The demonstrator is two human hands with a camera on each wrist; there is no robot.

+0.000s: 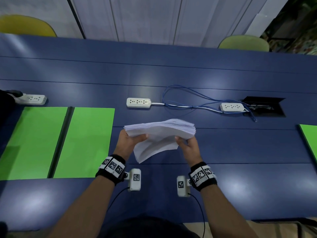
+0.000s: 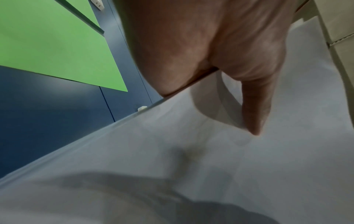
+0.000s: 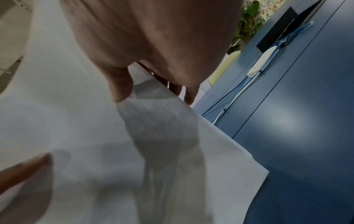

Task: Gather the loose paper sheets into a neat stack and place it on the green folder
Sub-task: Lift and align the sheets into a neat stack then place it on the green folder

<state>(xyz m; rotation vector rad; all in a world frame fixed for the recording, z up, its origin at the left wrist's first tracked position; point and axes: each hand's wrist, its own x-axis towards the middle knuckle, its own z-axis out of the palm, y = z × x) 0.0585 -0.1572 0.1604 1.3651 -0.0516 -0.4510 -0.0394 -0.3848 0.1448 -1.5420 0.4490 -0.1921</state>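
A thick stack of white paper sheets point(image 1: 159, 134) hangs lifted above the blue table, its edges uneven and its near part sagging. My left hand point(image 1: 132, 140) grips the stack's left side, thumb on top point(image 2: 254, 115). My right hand point(image 1: 186, 143) grips the right side, thumb pressed on the top sheet point(image 3: 122, 89) and fingers underneath. The paper point(image 2: 191, 159) point(image 3: 95, 136) fills both wrist views. An open green folder point(image 1: 72, 143) with a dark spine lies flat to the left of the stack; its corner shows in the left wrist view point(image 2: 57, 45).
Three white power strips point(image 1: 138, 102) point(image 1: 232, 107) point(image 1: 35, 99) lie across the table's middle, with a looped blue cable point(image 1: 185, 98) and a black cable hatch point(image 1: 264, 107). Another green sheet point(image 1: 310, 140) sits at the right edge. Chairs point(image 1: 245, 42) stand behind the table.
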